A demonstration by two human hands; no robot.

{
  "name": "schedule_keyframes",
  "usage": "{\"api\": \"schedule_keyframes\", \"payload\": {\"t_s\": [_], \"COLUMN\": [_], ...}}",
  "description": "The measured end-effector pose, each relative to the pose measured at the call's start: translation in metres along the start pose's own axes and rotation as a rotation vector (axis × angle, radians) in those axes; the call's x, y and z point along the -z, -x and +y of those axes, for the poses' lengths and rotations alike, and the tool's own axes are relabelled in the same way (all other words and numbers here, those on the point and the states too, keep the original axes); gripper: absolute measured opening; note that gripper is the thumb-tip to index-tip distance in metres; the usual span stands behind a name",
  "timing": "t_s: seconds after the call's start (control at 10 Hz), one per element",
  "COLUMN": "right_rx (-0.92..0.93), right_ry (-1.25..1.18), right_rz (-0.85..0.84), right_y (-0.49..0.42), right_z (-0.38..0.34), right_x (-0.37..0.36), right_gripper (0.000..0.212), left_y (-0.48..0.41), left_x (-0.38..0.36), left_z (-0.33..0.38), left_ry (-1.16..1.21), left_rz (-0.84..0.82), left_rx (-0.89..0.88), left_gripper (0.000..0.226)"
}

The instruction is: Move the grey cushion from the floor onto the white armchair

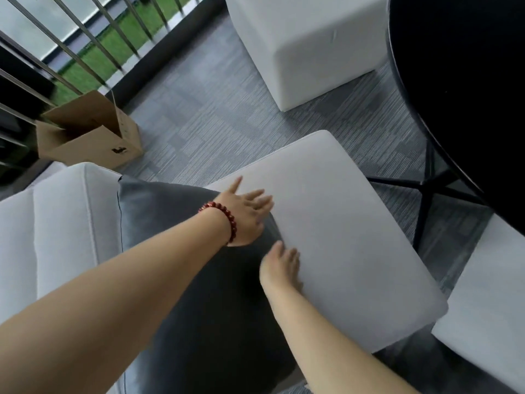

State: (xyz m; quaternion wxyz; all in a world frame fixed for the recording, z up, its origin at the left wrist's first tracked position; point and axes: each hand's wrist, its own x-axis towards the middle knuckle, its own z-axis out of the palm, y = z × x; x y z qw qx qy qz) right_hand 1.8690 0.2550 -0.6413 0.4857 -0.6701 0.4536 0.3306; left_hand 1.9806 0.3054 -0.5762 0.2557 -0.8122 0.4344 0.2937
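**Grey cushion on white armchair, both hands at its edge**

Grey fabric first: one grey cushion (199,280), dark, lying on the white armchair (341,228). It sits against the chair's padded side at 9 o'clock and overlaps the seat pad toward 3 o'clock. Not on the floor.

Counts, left to right:
- 1 cardboard box (91,135), flaps open, on the carpet at 10 o'clock, just beside the railing (85,38). Railing bars: several, blurred, exact count unclear.
- 1 armchair; visible parts are the padded side at 9 o'clock and the seat pad at centre.
- 1 cushion.
- 2 hands, bare forearms entering from 7 and 5 o'clock.
- 1 red bead bracelet (224,220) on the left wrist.
- 2 white upholstered blocks: white cube (306,52) at 12 o'clock, second white block (483,308) at 4 o'clock, cropped.
- 1 black round table (460,81) at 2 o'clock, dark crossed legs under it.

Hands:
- left hand (244,211): fingers spread, palm down on the cushion's far corner, fingertips reaching over the seat pad. Not gripping.
- right hand (281,268): fingers loosely together, resting at the cushion's edge where it meets the seat pad. Fingertips curl down; whether they pinch the fabric, cannot tell.

Obstructions: table legs stand close to the seat pad's 3 o'clock side; second block is just beside its 4 o'clock corner. Grey carpet (213,115) between chair, box and cube.
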Motion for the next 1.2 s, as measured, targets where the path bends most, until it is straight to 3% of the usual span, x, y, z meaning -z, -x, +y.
{"api": "schedule_keyframes", "payload": {"t_s": [0.2,0.3,0.5,0.7,0.8,0.9,1.0,1.1,1.2], "right_rx": [0.107,0.118,-0.029,-0.270,-0.259,-0.107,0.008,0.162,0.314], "right_ry": [0.083,0.116,0.086,0.168,0.112,0.122,0.207,0.240,0.257], "right_rz": [-0.074,-0.097,-0.136,-0.141,-0.083,-0.040,-0.031,0.012,0.017], "right_y": [-0.013,-0.008,0.014,0.037,0.050,0.067,0.088,0.110,0.139], "right_z": [0.004,0.026,0.073,0.107,0.099,0.073,0.037,0.007,-0.016], "right_x": [-0.032,-0.042,-0.037,-0.018,0.004,0.032,0.058,0.076,0.090], "right_gripper": [0.062,0.063,0.063,0.077,0.070,0.057,0.050,0.053,0.054], "left_y": [-0.004,-0.006,-0.005,0.018,0.045,0.076,0.108,0.136,0.169], "left_x": [-0.043,-0.053,-0.042,-0.010,0.002,0.010,0.021,0.033,0.047], "left_z": [-0.001,-0.012,-0.039,-0.055,-0.061,-0.063,-0.055,-0.034,-0.005], "left_ry": [-0.036,-0.049,-0.059,-0.189,-0.130,0.144,0.589,1.031,1.475], "left_rz": [-0.281,-0.273,-0.277,-0.311,-0.182,-0.105,-0.062,0.109,0.268], "left_rx": [-0.032,0.031,0.202,0.529,0.614,0.645,0.673,0.701,0.878], "left_gripper": [0.057,0.060,0.063,0.075,0.071,0.063,0.057,0.055,0.062]}}
